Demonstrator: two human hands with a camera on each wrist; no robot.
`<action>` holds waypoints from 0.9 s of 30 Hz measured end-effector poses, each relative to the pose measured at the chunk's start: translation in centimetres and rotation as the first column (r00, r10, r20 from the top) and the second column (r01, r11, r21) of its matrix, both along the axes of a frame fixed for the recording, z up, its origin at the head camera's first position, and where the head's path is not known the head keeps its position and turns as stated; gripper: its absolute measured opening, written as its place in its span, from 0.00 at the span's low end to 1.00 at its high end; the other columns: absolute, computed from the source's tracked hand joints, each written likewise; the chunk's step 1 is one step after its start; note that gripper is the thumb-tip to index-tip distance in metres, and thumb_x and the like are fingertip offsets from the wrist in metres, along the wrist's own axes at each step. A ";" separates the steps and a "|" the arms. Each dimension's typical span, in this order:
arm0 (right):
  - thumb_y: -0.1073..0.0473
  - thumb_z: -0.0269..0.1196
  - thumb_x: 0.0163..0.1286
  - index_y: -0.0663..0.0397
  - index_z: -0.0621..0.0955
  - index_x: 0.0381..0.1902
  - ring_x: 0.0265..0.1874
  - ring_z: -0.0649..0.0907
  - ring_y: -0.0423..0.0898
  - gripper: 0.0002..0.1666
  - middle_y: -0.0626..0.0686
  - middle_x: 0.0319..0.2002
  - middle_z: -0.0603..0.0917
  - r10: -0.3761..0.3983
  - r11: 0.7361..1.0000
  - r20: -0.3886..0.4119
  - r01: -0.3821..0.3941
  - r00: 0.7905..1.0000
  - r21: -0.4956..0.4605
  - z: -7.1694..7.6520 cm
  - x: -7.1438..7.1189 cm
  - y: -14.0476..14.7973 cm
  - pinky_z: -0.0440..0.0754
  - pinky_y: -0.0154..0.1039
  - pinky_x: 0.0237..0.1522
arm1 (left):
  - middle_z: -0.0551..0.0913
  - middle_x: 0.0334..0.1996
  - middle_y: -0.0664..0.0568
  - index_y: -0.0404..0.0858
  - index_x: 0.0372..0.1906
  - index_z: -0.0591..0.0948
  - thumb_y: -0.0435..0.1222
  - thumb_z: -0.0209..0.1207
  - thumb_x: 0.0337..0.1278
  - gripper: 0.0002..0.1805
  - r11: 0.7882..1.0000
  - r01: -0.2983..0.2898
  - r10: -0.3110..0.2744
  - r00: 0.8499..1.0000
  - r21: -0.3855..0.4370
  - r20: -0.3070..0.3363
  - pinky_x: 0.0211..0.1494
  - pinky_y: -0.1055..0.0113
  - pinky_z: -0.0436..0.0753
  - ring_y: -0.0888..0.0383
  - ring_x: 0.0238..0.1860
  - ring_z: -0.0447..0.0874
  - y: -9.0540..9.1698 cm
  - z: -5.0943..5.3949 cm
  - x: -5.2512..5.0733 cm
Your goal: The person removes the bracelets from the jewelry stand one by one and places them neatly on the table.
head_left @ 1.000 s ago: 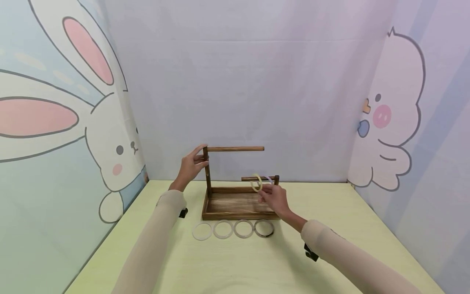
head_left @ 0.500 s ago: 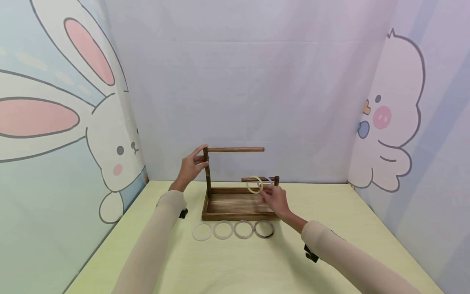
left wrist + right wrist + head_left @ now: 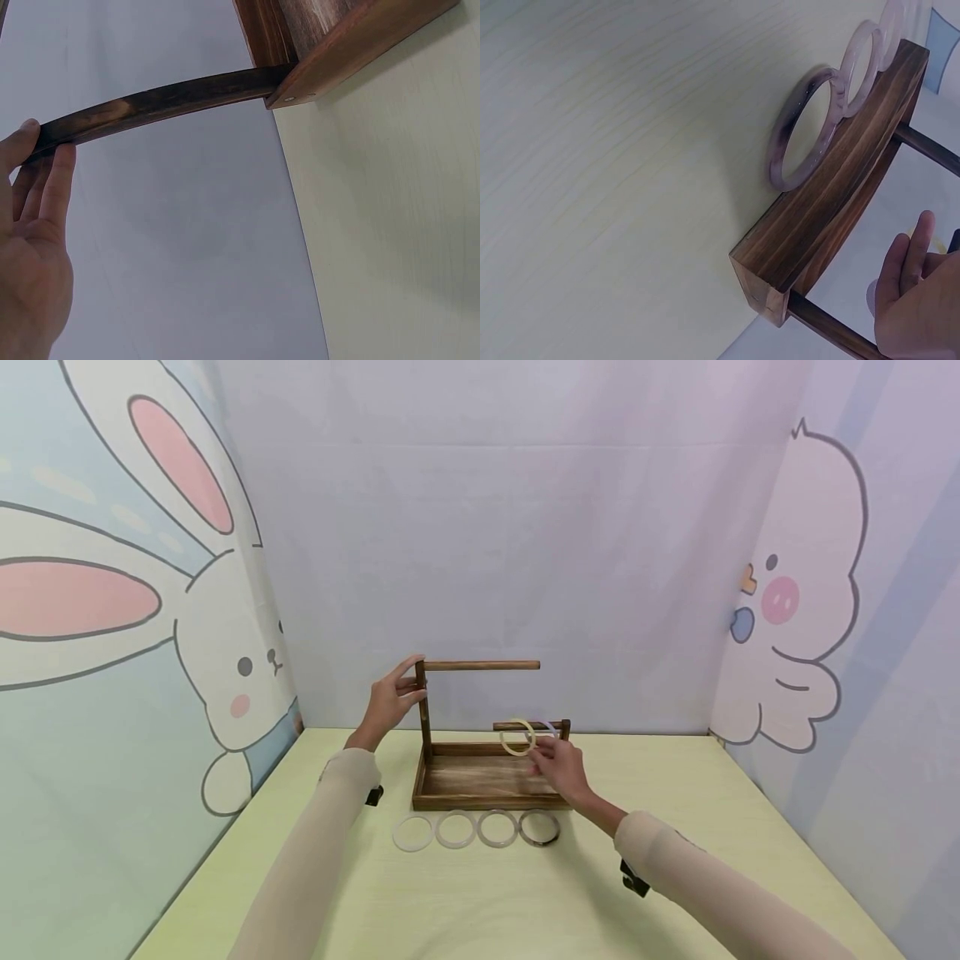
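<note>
A dark wooden rack has a tray base (image 3: 491,803), a tall left post (image 3: 425,722) with an upper bar (image 3: 483,665), and a lower bar (image 3: 510,726) at right. My left hand (image 3: 387,703) grips the tall post near its top, thumb and fingers on opposite sides in the left wrist view. With my right hand (image 3: 564,768) I pinch a pale yellow bangle (image 3: 504,747) at the lower bar; whether the bar passes through it I cannot tell. Behind those fingers, a lilac bangle (image 3: 553,727) hangs on the lower bar, partly hidden. The right wrist view mostly hides the yellow bangle.
Several bangles lie in a row before the tray: a whitish bangle (image 3: 413,849) at left, pale ones between, and a dark-marked bangle (image 3: 557,837) at right. The light yellow-green table (image 3: 465,910) meets a plain back curtain (image 3: 645,610) and cartoon-printed side curtains.
The yellow bangle has turned to face the head camera more and shifted slightly left along the lower bar. My left hand stays on the post.
</note>
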State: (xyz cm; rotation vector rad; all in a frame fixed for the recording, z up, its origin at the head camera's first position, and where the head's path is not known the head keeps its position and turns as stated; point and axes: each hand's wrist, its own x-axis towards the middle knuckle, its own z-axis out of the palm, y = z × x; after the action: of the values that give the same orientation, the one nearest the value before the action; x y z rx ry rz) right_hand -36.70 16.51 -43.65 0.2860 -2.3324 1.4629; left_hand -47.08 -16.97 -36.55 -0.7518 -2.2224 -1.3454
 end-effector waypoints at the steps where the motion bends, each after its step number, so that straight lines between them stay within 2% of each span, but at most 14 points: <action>1: 0.70 0.66 0.72 0.68 0.86 0.52 0.28 0.91 0.61 0.13 0.63 0.38 0.91 0.003 1.000 -0.007 -0.003 1.000 0.010 0.0 0.0 0.0 0.92 0.42 0.37 | 0.86 0.56 0.36 0.57 0.76 0.72 0.26 0.68 0.63 0.40 1.000 0.001 -0.001 1.000 0.001 -0.001 0.59 0.52 0.88 0.44 0.58 0.87 0.0 0.0 0.0; 3: 0.70 0.66 0.72 0.68 0.86 0.52 0.28 0.91 0.60 0.12 0.63 0.38 0.91 0.004 1.000 -0.008 -0.004 1.000 0.015 0.1 0.1 -0.2 0.92 0.41 0.37 | 0.86 0.56 0.36 0.55 0.76 0.72 0.26 0.68 0.63 0.40 1.000 0.002 -0.002 1.000 0.002 -0.004 0.59 0.52 0.88 0.43 0.58 0.87 0.0 0.0 0.0; 7: 0.70 0.66 0.71 0.68 0.87 0.51 0.26 0.91 0.57 0.12 0.62 0.37 0.91 0.003 1.000 -0.001 -0.003 1.000 0.007 0.1 0.0 -0.5 0.92 0.50 0.35 | 0.85 0.57 0.36 0.50 0.77 0.71 0.25 0.68 0.63 0.39 1.000 0.004 -0.004 1.000 0.005 -0.013 0.58 0.51 0.88 0.42 0.58 0.86 0.0 -0.1 -0.1; 10: 0.71 0.66 0.71 0.67 0.87 0.50 0.28 0.90 0.63 0.12 0.61 0.36 0.91 0.006 1.000 0.009 -0.006 1.000 -0.010 0.1 -0.1 -0.8 0.91 0.55 0.33 | 0.85 0.57 0.35 0.47 0.77 0.71 0.25 0.67 0.63 0.39 1.000 0.004 -0.004 1.000 0.004 -0.014 0.58 0.51 0.88 0.42 0.58 0.86 0.0 -0.1 0.0; 14: 0.72 0.66 0.71 0.69 0.86 0.51 0.28 0.90 0.65 0.13 0.62 0.36 0.91 0.035 0.999 0.011 -0.035 0.999 -0.025 0.0 -0.3 -1.0 0.92 0.50 0.33 | 0.85 0.57 0.34 0.47 0.77 0.71 0.23 0.67 0.62 0.40 1.000 0.004 -0.004 1.000 0.011 -0.014 0.58 0.51 0.88 0.41 0.58 0.86 0.0 0.1 0.3; 20: 0.71 0.66 0.71 0.67 0.86 0.52 0.26 0.90 0.60 0.13 0.62 0.36 0.91 0.064 0.997 0.015 -0.063 0.998 -0.044 0.0 -0.3 -1.3 0.91 0.39 0.31 | 0.85 0.57 0.33 0.48 0.77 0.71 0.23 0.68 0.62 0.41 1.000 0.005 -0.005 1.000 0.023 -0.011 0.59 0.50 0.87 0.39 0.58 0.86 0.1 0.1 0.5; 23: 0.71 0.66 0.71 0.68 0.85 0.54 0.27 0.90 0.62 0.14 0.63 0.36 0.91 0.076 0.995 0.025 -0.074 0.997 -0.060 0.2 -0.3 -1.4 0.91 0.38 0.31 | 0.84 0.57 0.33 0.48 0.78 0.71 0.23 0.67 0.62 0.41 1.000 0.006 -0.006 1.000 0.021 -0.010 0.59 0.49 0.87 0.39 0.58 0.86 0.1 0.1 0.4; 27: 0.70 0.66 0.72 0.68 0.84 0.57 0.24 0.91 0.55 0.17 0.63 0.37 0.91 0.079 0.995 0.043 -0.076 0.996 -0.062 0.3 -0.2 -1.6 0.92 0.41 0.33 | 0.84 0.57 0.33 0.48 0.77 0.71 0.23 0.67 0.62 0.40 1.000 0.002 -0.002 1.000 0.021 -0.001 0.59 0.50 0.87 0.40 0.58 0.86 0.1 0.1 0.4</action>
State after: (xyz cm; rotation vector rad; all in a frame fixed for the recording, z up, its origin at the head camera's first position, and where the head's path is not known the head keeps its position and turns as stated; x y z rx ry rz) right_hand -36.93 14.88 -43.30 0.3340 -2.3310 1.5897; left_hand -46.67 -16.83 -36.41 -0.7468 -2.2035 -1.3668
